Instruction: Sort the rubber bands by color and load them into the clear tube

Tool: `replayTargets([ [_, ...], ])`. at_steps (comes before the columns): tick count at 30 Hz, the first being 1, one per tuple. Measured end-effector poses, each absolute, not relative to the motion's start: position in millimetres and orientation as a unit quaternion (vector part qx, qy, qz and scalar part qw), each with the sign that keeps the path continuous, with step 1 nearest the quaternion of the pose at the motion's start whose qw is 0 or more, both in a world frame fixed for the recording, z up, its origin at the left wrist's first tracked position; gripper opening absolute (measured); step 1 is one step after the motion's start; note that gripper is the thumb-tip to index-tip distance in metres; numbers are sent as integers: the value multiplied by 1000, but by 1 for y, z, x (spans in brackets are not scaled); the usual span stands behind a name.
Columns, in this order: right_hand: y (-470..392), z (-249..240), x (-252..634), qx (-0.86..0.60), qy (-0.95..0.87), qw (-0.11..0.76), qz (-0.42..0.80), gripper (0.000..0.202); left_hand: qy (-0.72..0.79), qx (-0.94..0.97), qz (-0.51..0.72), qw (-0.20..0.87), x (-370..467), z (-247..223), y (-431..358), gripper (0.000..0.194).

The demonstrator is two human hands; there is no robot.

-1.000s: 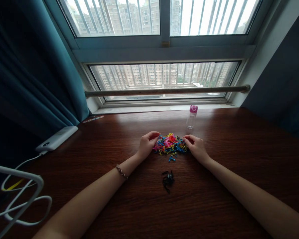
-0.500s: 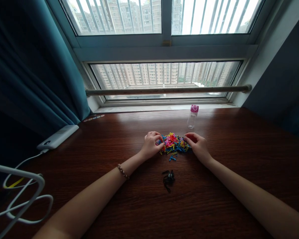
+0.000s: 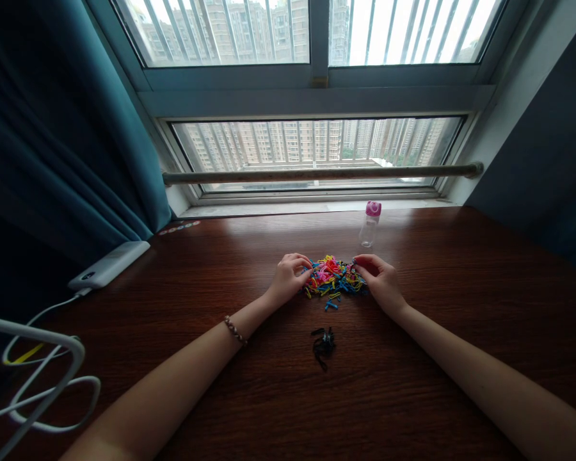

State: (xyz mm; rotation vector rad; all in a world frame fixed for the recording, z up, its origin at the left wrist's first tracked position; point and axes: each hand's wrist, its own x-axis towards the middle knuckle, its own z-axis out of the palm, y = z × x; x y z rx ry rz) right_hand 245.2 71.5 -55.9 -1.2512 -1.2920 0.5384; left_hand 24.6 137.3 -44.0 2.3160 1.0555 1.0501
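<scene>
A heap of small, colourful elastic hair bands [image 3: 333, 276] lies on the dark wooden table, mixed pink, red, yellow and blue. My left hand [image 3: 288, 278] rests at the heap's left edge, thumb apart from the curved fingers, touching the outer bands. At the right edge, my right hand [image 3: 381, 280] has thumb and forefinger pinched together. A small dark bit shows at those fingertips, too small to make out. Nearer to me lies a separate small bunch of black bands [image 3: 324, 346]. A few blue bands [image 3: 331, 305] sit just in front of the heap.
Behind the heap stands a clear bottle with a pink cap [image 3: 373, 209]. A white power bank-like device [image 3: 109, 265] with a cable lies at the left by the blue curtain [image 3: 120, 160]. White tubing [image 3: 72, 349] curves at lower left. A metal rail [image 3: 317, 174] crosses the window.
My left hand's thumb and fingers have shifted slightly left, baring more of the heap's left edge. My right hand stays pinched at the right edge, almost unmoved.
</scene>
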Motion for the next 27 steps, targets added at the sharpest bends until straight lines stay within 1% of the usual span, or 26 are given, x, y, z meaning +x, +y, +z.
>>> replayTargets([
  [6, 71, -55, 245, -536, -555, 590, 239, 25, 377, 802, 394, 245, 24, -47, 140, 21],
  [9, 71, -55, 245, -534, -555, 589, 243, 24, 374, 802, 394, 249, 23, -46, 139, 23],
  [11, 71, -55, 244, -541, -554, 583, 246, 23, 372, 810, 388, 235, 23, -44, 137, 21],
  [16, 70, -54, 244, -564, -549, 569, 237, 24, 374, 838, 349, 190, 25, -42, 135, 6],
  [20, 71, -56, 245, -559, -544, 580, 235, 25, 377, 850, 318, 184, 26, -44, 136, 5],
  [27, 73, -58, 247, -564, -529, 589, 233, 29, 378, 847, 320, 195, 25, -47, 139, 4],
])
